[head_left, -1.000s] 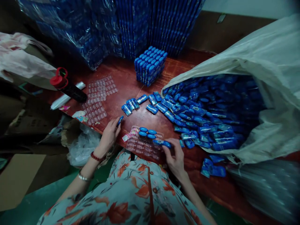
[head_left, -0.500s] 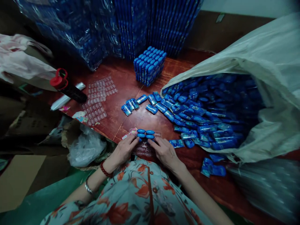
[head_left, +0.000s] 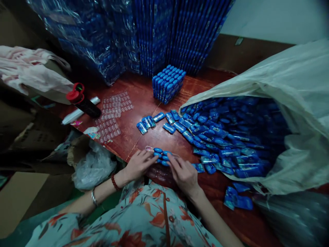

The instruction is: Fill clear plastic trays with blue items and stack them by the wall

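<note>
Several blue oval packs (head_left: pixel 158 150) sit close together in a small cluster at the table's near edge, over clear plastic. My left hand (head_left: pixel 138 164) has its fingertips on the left side of this cluster, gripping a pack. From the right, my right hand (head_left: pixel 183 173) reaches over with bent fingers pressed on the right packs. Beneath them lies a clear blister sheet (head_left: pixel 160 172), partly hidden by the hands. Loose blue packets (head_left: pixel 169 128) are spread beyond the hands, and a neat block of blue packs (head_left: pixel 168 84) stands farther back.
A white sack (head_left: pixel 303 137) spills blue packets at the right. Clear blister sheets (head_left: pixel 110 128) and a black bottle with a red lid (head_left: pixel 88 108) lie at the left. Tall wrapped blue stacks (head_left: pixel 154 37) line the back. A crumpled plastic bag (head_left: pixel 94 166) hangs below the left edge.
The view has tilted, so the scene sits lower. My right hand has moved its fingers up onto the packs, and the cluster is less evenly lined up.
</note>
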`<control>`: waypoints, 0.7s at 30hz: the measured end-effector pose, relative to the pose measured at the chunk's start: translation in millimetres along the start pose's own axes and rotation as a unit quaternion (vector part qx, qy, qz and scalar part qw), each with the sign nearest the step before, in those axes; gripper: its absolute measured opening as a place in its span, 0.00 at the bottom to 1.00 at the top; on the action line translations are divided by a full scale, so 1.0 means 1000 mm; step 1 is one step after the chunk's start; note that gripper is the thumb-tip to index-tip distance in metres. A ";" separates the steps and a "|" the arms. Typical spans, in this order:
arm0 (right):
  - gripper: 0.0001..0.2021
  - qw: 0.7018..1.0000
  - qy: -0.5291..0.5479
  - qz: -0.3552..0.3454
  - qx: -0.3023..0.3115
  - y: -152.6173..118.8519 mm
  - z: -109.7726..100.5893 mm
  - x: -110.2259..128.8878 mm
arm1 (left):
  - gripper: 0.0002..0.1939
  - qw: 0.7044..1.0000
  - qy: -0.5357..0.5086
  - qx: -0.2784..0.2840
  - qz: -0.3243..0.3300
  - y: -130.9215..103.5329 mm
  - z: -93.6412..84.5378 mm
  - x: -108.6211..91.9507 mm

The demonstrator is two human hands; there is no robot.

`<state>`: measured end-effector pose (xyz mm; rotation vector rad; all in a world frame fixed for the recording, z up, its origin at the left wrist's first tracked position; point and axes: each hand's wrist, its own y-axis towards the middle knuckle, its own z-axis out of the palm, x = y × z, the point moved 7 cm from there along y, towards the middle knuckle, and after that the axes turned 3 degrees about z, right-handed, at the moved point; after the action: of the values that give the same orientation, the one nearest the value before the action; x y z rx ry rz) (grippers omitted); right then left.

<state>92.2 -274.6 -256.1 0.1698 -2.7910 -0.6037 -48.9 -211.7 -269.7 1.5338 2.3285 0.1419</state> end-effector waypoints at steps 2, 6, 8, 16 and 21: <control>0.17 0.997 0.018 0.078 -0.020 0.019 0.008 -0.026 | 0.16 0.986 -0.035 -0.102 -0.128 0.003 -0.008 0.044; 0.21 0.983 0.003 0.172 0.059 0.074 0.055 -0.066 | 0.25 0.908 -0.072 -0.175 -0.374 0.018 -0.001 0.134; 0.21 0.979 0.005 0.165 0.123 0.091 0.075 -0.071 | 0.25 0.907 -0.093 -0.119 -0.394 0.030 0.010 0.156; 0.17 0.912 0.315 0.259 -0.047 -0.001 0.021 -0.070 | 0.16 0.931 -0.157 -0.056 -0.326 -0.021 0.021 0.128; 0.10 0.921 0.344 0.182 0.008 -0.052 0.003 -0.027 | 0.28 0.939 -0.149 -0.026 -0.308 -0.029 0.026 0.108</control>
<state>120.5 -315.8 -286.8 -0.1180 -2.0666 -0.3354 -103.1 -128.2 -326.8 0.6790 2.4004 -0.1724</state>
